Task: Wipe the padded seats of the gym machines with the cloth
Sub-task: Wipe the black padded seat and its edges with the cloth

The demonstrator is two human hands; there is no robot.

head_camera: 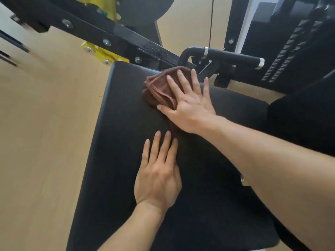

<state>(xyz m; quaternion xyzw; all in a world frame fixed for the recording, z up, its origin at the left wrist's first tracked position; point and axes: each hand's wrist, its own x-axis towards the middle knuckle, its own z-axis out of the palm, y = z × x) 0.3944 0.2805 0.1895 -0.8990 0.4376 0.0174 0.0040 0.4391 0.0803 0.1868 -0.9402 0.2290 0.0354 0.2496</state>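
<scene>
A black padded seat [123, 134] fills the middle of the view. A crumpled brown cloth [157, 89] lies near its far edge. My right hand [188, 104] presses flat on the cloth with fingers spread, covering its right part. My left hand [159, 171] rests flat on the bare pad nearer to me, fingers together and extended, holding nothing.
A black steel frame bar [101, 31] with bolts and a yellow bracket [101, 55] crosses behind the seat. A black foam-covered handle [232, 56] sits at the far right, beside a weight stack [290, 57]. Tan wooden floor [41, 124] lies to the left.
</scene>
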